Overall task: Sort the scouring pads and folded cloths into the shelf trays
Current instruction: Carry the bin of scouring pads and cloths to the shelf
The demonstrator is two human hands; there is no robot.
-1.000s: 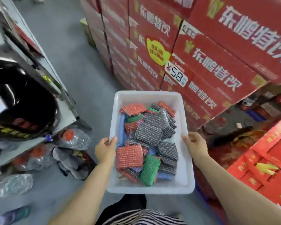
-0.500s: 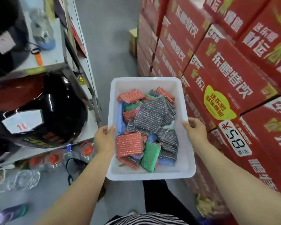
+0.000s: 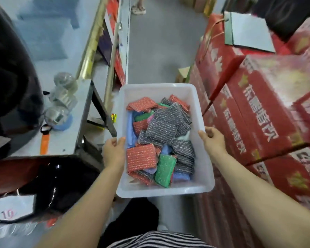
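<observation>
White tray (image 3: 201, 189), red, grey, green glittery pads (image 3: 141, 156), red cartons (image 3: 258, 113)

White bin (image 3: 157, 90): smooth, semi-gloss translucent plastic. Scouring pads (image 3: 162, 128): rough woven mesh with glittering metallic thread; blue cloths (image 3: 131, 129) matt and soft. Red cartons (image 3: 258, 119): printed cardboard, slight sheen; shelf (image 3: 61, 140) matt painted metal.

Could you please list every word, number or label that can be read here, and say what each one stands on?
"东鹏特饮": white characters on the top of the red carton to the right of the white tray.
"10": red digits, slightly blurred, on the white tag at lower left.
Too blurred to read: the print on the other red cartons.
</observation>
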